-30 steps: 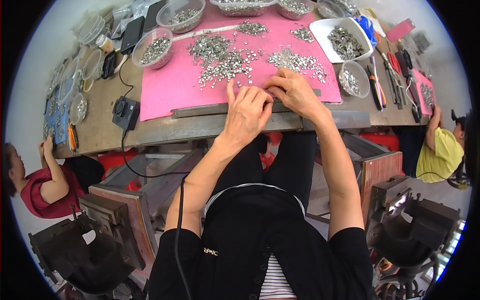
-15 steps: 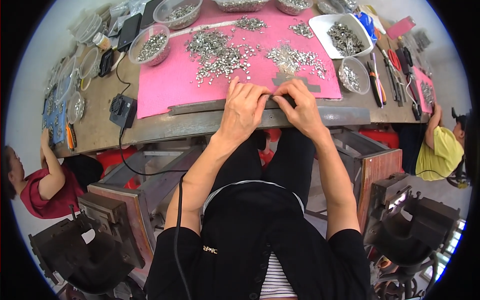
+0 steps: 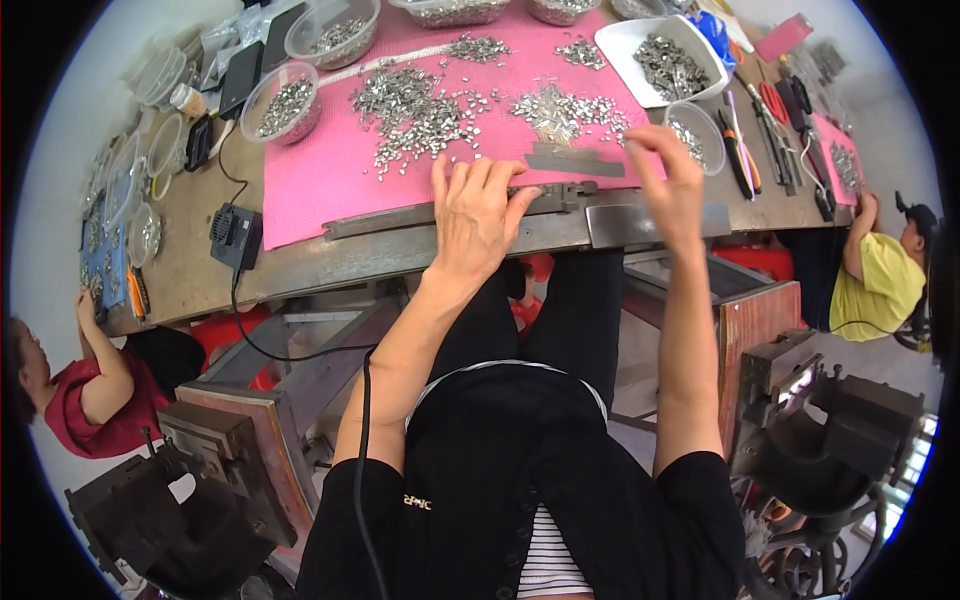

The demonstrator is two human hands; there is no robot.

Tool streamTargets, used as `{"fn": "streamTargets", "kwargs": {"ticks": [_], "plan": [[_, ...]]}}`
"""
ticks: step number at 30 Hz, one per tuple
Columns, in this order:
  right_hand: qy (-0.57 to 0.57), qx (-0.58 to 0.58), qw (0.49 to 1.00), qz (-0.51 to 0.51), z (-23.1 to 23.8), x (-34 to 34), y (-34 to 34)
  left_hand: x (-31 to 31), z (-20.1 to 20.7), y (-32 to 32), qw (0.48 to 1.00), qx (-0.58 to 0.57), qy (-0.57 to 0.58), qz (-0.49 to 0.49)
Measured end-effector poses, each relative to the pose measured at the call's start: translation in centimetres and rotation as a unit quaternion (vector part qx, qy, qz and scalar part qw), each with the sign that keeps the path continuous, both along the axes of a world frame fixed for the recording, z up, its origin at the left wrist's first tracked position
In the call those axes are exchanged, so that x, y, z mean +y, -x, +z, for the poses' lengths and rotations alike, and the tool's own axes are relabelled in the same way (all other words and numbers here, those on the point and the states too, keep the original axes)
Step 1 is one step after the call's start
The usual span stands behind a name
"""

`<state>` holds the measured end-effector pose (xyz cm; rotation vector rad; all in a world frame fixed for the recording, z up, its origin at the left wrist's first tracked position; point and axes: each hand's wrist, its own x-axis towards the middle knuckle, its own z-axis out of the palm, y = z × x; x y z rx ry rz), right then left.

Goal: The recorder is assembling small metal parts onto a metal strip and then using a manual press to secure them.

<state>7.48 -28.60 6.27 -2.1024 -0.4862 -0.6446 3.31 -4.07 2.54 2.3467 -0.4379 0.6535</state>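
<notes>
My left hand [image 3: 478, 215] rests over a long dark metal bar [image 3: 380, 217] at the table's front edge. Its fingers stretch out over the bar and its thumb sticks out to the right. Just beyond that thumb, a small block-like fitting [image 3: 568, 196] shows on the bar. My right hand [image 3: 672, 190] is raised off the bar, its fingers bent and smeared by motion; whether anything is between the fingertips I cannot make out. Beyond it stands a clear bowl [image 3: 712, 150] of small metal pieces. Loose metal pieces [image 3: 430, 110] lie heaped on the pink mat [image 3: 300, 190].
A white tray [image 3: 612, 50] and clear tubs [image 3: 312, 110] hold more metal pieces. A flat grey strip [image 3: 575, 163] lies on the mat. Pliers [image 3: 738, 155] are at right, a black adapter [image 3: 237, 235] with a cable at left. One person [image 3: 110, 390] sits left, another [image 3: 875, 290] right.
My right hand has left the bar and my left hand, moving up and to the right. The fitting on the bar has come into sight. My left hand stays at the bar.
</notes>
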Motion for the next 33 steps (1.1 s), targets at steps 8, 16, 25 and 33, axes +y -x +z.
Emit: {"fn": "streamTargets", "kwargs": {"ticks": [8, 16, 25, 33], "plan": [[0.197, 0.209, 0.955, -0.08, 0.4, -9.8, -5.3, -0.5, -0.3, -0.2, 1.0, -0.01, 0.0, 0.016], [0.158, 0.215, 0.958, -0.107, -0.1, -9.8, -5.7, 0.2, -0.6, -0.1, 0.999, -0.028, 0.043, -0.01], [0.062, 0.037, 0.99, -0.119, 0.6, -5.5, -2.9, 0.4, -0.6, 0.4, 0.998, -0.059, 0.023, 0.013], [0.061, 0.086, 0.994, -0.022, -3.1, -0.3, 0.7, 0.5, -0.9, 0.4, 0.997, -0.067, 0.028, -0.012]]}}
